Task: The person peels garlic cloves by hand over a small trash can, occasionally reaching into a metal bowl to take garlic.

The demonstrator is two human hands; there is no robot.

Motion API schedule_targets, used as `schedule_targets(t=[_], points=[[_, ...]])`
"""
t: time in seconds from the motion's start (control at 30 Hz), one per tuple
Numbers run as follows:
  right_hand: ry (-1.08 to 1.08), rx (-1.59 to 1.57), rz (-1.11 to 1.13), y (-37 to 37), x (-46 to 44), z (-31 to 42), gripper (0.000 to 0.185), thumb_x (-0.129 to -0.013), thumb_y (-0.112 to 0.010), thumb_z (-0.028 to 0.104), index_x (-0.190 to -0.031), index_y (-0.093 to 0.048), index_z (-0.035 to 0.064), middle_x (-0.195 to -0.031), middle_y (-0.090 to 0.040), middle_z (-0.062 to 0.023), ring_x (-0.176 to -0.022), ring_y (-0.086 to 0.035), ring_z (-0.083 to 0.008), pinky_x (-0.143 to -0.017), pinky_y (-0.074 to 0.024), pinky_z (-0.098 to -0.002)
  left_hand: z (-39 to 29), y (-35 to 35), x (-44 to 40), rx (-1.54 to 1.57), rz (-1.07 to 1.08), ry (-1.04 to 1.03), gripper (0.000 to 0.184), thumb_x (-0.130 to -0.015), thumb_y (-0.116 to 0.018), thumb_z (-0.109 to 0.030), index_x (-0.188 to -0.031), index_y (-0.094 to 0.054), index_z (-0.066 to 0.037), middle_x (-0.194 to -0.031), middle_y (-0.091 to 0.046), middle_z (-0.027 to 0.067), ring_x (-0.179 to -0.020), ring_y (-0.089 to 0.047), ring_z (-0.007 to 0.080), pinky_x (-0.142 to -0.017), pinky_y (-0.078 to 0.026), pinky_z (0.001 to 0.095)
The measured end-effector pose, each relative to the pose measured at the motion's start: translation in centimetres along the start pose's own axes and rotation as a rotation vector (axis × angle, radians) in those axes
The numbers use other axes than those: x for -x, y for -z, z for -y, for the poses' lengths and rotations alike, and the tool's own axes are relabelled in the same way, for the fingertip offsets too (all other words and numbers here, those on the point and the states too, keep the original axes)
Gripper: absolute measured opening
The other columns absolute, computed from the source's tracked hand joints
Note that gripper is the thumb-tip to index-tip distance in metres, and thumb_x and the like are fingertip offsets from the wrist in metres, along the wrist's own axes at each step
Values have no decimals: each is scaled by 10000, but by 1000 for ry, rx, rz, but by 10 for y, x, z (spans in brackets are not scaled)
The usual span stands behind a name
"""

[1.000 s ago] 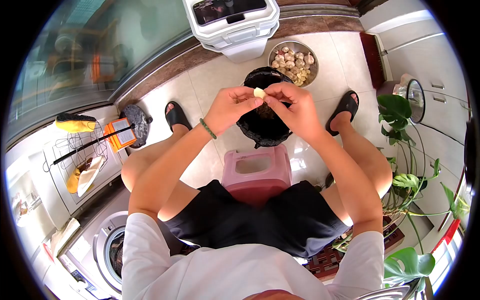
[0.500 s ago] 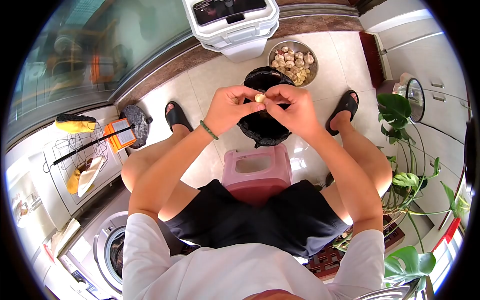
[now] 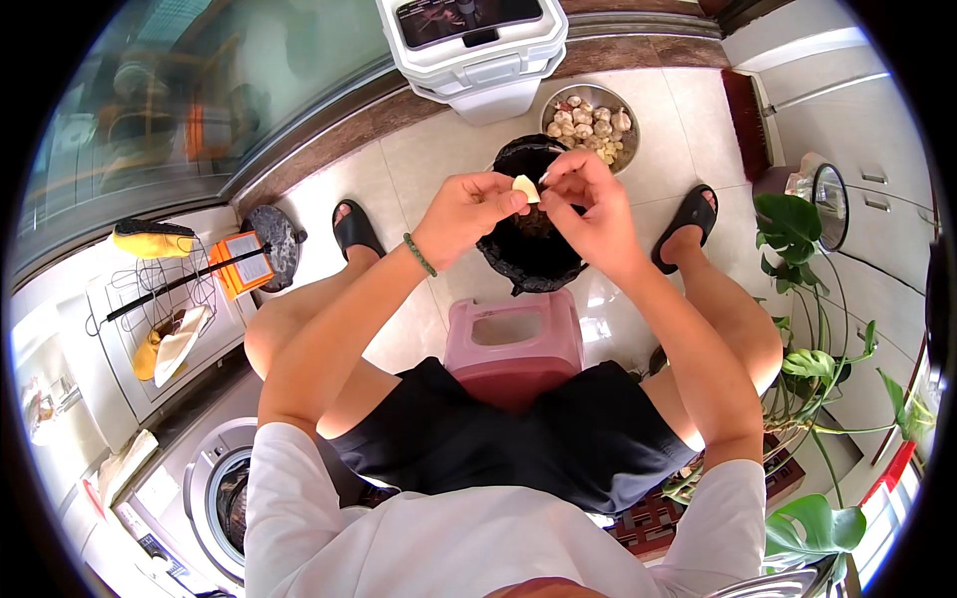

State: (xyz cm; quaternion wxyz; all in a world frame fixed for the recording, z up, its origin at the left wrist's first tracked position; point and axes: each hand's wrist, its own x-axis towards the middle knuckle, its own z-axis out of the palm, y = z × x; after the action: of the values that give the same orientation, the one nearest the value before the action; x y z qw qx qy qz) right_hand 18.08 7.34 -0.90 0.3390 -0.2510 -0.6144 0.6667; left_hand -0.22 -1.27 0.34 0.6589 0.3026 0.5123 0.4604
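Note:
Between thumb and fingers, my left hand (image 3: 467, 213) holds a pale peeled garlic clove (image 3: 526, 188). Just right of the clove is my right hand (image 3: 592, 211), its fingers curled in a pinch, with a small whitish bit (image 3: 543, 179) at the fingertips that may be peel. Both hands are above a bin lined with a black bag (image 3: 528, 267), with dark brownish scraps inside. Beyond the bin, a metal bowl (image 3: 633, 125) on the floor holds several garlic bulbs (image 3: 601, 121) and peeled cloves (image 3: 605, 149).
A pink stool (image 3: 513, 351) stands between my legs. Behind the bin is a white container (image 3: 478, 70). Leafy plants (image 3: 790, 227) and cabinets stand at the right. A wire rack with yellow items and a washing machine (image 3: 221, 493) are at the left.
My right hand has come away from the clove, which stays in my left hand and shows its broader side. The whole view has shifted slightly.

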Motion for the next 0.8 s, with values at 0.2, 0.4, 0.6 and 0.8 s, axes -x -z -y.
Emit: schedule_targets(t=[0.2,0.4,0.6,0.8], points=[[111,145,62,-4,0,17,429,-818,-604,-113,-1188,-481,67,-926,-564,-48,-789,-633,-141,-724,-538,-275,3,1,-1,103,0,131,331,-924,-646,-386,-953,-667,-57,-833,-628,-16,-546,-338,27,-492,-271,215],[207,319,145,-5,-2,19,473,-805,-598,-117,-1219,-484,84,-891,-593,-73,-776,-644,-217,-695,-535,-308,8,3,-3,214,54,213,341,-926,-634,-418,-866,-640,-82,-752,-542,-50,-534,-310,21,-484,-239,213],[263,473,176,-4,-5,24,498,-780,-592,-112,-1221,-493,97,-882,-604,-97,-765,-631,-285,-663,-519,-353,0,0,-1,304,51,330,355,-911,-648,-437,-817,-600,-98,-735,-470,-73,-531,-294,18,-482,-231,215],[237,488,189,-5,-5,25,497,-780,-599,-109,-1216,-493,106,-881,-603,-94,-762,-625,-296,-655,-512,-368,-1,-1,1,355,50,345,348,-916,-639,-436,-818,-589,-106,-775,-471,-76,-541,-290,16,-490,-237,213]])
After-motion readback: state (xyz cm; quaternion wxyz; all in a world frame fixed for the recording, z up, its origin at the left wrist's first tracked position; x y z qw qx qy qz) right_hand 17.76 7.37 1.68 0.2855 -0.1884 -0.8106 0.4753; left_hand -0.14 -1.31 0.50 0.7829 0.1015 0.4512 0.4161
